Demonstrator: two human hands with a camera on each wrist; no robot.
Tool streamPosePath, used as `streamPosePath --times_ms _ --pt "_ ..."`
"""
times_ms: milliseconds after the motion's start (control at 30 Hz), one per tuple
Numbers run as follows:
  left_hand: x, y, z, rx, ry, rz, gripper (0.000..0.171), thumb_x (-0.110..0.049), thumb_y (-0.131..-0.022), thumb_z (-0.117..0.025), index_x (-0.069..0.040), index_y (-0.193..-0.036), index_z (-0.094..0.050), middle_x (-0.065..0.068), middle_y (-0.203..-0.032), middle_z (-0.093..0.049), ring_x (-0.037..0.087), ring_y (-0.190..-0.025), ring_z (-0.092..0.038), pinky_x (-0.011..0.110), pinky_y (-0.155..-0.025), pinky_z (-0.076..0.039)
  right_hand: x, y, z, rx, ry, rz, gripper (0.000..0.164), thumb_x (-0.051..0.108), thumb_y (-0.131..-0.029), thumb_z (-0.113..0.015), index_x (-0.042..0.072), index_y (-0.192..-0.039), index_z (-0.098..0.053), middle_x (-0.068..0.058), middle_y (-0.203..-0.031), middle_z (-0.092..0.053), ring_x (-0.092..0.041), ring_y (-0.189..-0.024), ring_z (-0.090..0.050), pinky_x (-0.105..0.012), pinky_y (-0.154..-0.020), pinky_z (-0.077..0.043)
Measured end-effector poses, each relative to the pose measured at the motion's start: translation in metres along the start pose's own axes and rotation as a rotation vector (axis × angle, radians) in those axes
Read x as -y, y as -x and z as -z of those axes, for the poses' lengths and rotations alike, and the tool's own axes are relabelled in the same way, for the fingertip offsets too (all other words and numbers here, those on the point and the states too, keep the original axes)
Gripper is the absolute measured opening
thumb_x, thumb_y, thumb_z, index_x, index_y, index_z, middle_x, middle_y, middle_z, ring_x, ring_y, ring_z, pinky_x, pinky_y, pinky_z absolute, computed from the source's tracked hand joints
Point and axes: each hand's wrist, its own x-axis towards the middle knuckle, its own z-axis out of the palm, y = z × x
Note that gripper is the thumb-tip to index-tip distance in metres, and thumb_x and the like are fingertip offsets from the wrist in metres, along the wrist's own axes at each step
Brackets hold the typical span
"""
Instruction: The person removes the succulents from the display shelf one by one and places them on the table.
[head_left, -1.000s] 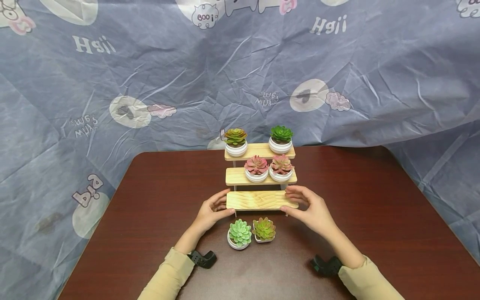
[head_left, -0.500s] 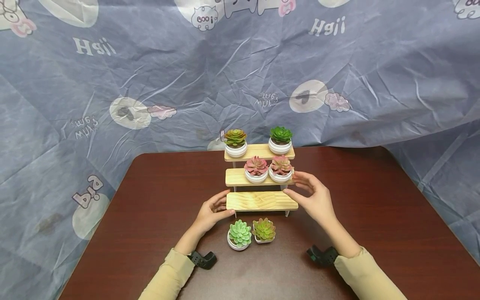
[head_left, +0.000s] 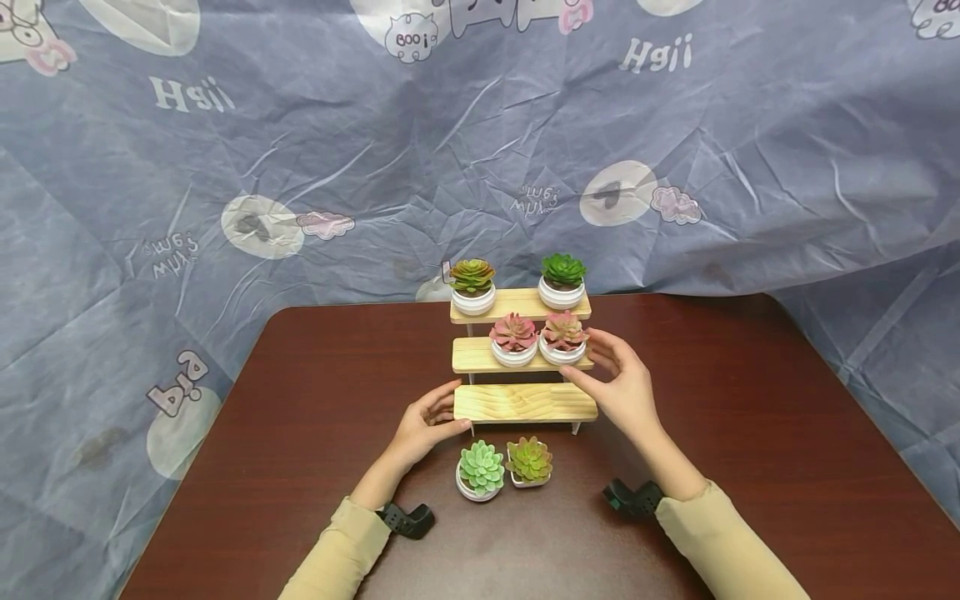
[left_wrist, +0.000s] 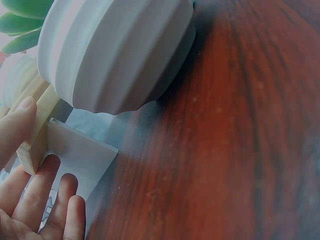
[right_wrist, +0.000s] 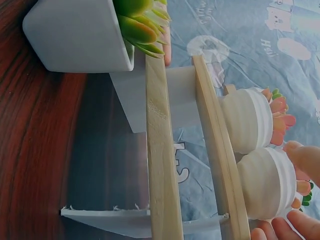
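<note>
My left hand (head_left: 415, 429) grips the left end of the lowest board of a three-tier wooden plant stand (head_left: 525, 402). In the left wrist view its thumb lies on the board (left_wrist: 42, 112), fingers beneath. My right hand (head_left: 626, 387) curves round the right-hand pink potted succulent (head_left: 562, 332) on the middle tier, thumb in front and fingers at its right side. That white pot (right_wrist: 265, 185) stands upright on its board. Close to its left is another pink potted succulent (head_left: 513, 333).
On the top tier stand an olive-green succulent (head_left: 473, 279) and a dark green one (head_left: 562, 279). In front of the stand, a mint-green succulent (head_left: 481, 468) and a yellow-green one in a square pot (head_left: 529, 461) rest on the brown table (head_left: 337, 358). Behind hangs a blue-grey cloth (head_left: 375, 167).
My right hand has moved up from the right end of the lowest board to the right-hand pink succulent on the middle tier. The left hand and the plants have stayed put.
</note>
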Motion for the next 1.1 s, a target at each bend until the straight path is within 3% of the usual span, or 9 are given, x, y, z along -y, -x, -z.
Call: streamPosePath --times_ms 233,533,867,1100 --pt "-0.021 0.005 -0.003 0.017 -0.003 -0.003 0.065 0.006 -0.08 -0.07 0.008 -0.138 -0.04 0.03 -0.119 -0.056 0.041 -0.103 -0.055 0.045 -0.091 -0.046 -0.003 -0.006 -0.006 0.013 0.001 -0.026 0.065 0.011 -0.072 -0.082 0.001 -0.129 -0.052 -0.014 -0.123 -0.055 -0.029 -0.104 -0.06 -0.032 -0.084 -0.051" --pt "-0.021 0.004 -0.003 0.017 -0.006 -0.013 0.065 0.006 -0.08 -0.07 0.009 -0.137 -0.04 0.031 -0.118 -0.056 0.043 -0.102 -0.055 0.046 -0.091 -0.046 -0.005 -0.01 -0.009 0.03 0.102 0.0 0.073 0.013 -0.071 -0.083 0.002 -0.134 -0.048 -0.017 -0.124 -0.055 -0.03 -0.099 -0.062 -0.042 -0.083 -0.051" --pt "-0.021 0.004 -0.003 0.02 0.004 0.004 0.065 0.006 -0.08 -0.07 0.007 -0.138 -0.04 0.03 -0.12 -0.055 0.044 -0.103 -0.054 0.045 -0.092 -0.046 -0.007 -0.01 -0.011 -0.004 0.131 0.017 0.068 0.009 -0.069 -0.084 0.001 -0.128 -0.053 -0.014 -0.12 -0.058 -0.026 -0.096 -0.063 -0.04 -0.077 -0.052" --pt "-0.02 0.003 -0.003 0.017 -0.002 -0.007 0.065 0.007 -0.08 -0.07 0.009 -0.137 -0.04 0.03 -0.119 -0.056 0.041 -0.102 -0.056 0.046 -0.091 -0.046 -0.007 -0.006 -0.01 -0.02 0.118 0.05 0.066 0.01 -0.066 -0.086 0.002 -0.124 -0.056 -0.013 -0.118 -0.06 -0.026 -0.097 -0.063 -0.036 -0.081 -0.051"
